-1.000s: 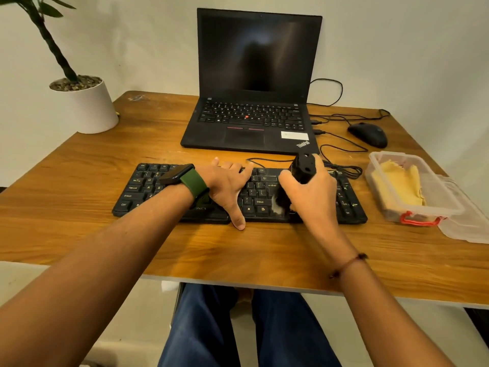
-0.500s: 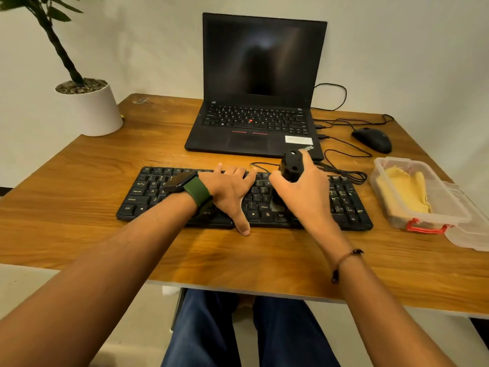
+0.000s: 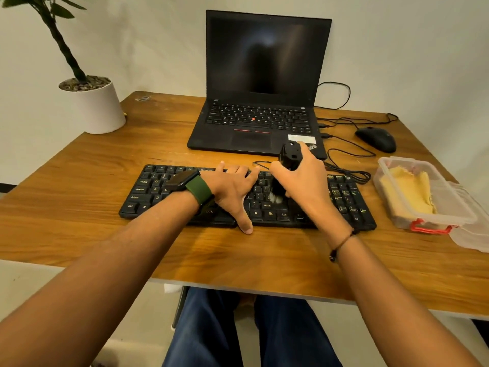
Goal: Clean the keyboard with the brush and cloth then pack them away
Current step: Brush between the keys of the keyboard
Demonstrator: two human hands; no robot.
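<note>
While the left hand [image 3: 230, 188] presses flat on the keyboard [image 3: 148, 189], right hand [image 3: 301, 178] fingers grip the brush [image 3: 289, 154]; bristles have swept back down the keys; cloth [image 3: 407, 192] waits right, boxed.

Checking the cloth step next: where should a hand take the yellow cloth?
Pinch the yellow cloth at its bunched upper folds, coming straight down from above: it lies inside the open clear container, whose walls block any approach from the side.
</note>
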